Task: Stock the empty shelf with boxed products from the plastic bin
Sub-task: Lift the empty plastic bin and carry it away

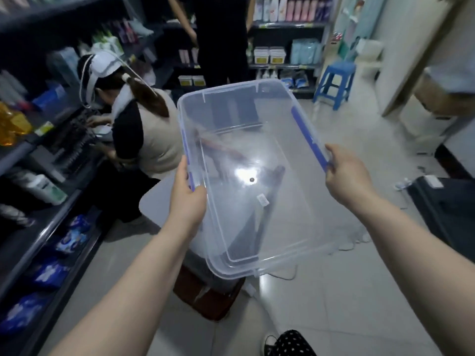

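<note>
here the dark shelving (pixel 38 150) is seen along the left, with a crouched person (pixel 144 129) bent at one of its tiers. the clear plastic bin (pixel 257 227) is held in the air in front of the body, above the tiled floor (pixel 334 304), and no boxed products can be made out inside it. its long axis is pointed away from the body. it is gripped on both long sides: the left hand (pixel 186 199) is curled over the left rim, and the right hand (pixel 347 173) is closed on the right rim at the blue clip (pixel 309 140). the hands are set well apart, with the bin's width between them. the shelving lies to the left of the bin, so the left hand is judged the nearer; which tier is empty cannot be told.
</note>
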